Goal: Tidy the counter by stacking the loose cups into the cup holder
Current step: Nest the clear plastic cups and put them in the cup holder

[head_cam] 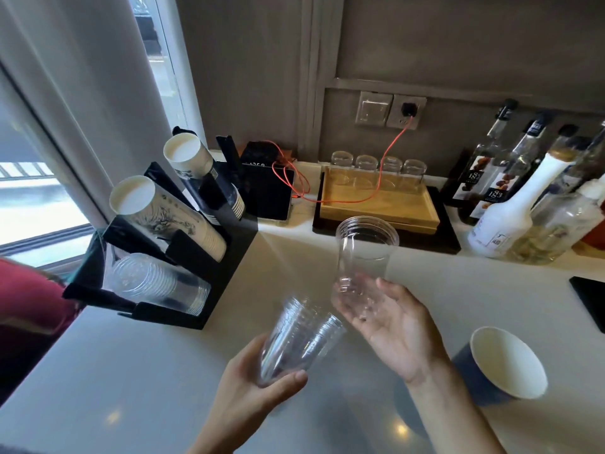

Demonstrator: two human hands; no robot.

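My right hand (393,329) holds one clear plastic cup (363,253) upright by its base, palm up, above the counter. My left hand (255,385) grips a short nested stack of clear plastic cups (301,332), tilted with the rims toward the upper right. The black cup holder (226,273) stands at the left. Its lowest slot carries a lying stack of clear cups (157,283). Two upper slots carry stacks of white paper cups (163,211), (193,162). A loose dark blue paper cup (504,365) sits on the counter at the right, beside my right wrist.
A wooden tray (376,208) with upturned glasses stands at the back on a black mat. Syrup bottles (501,211) crowd the back right. A black device (268,191) with a red cable sits by the wall. A black pad (589,299) lies at the right edge.
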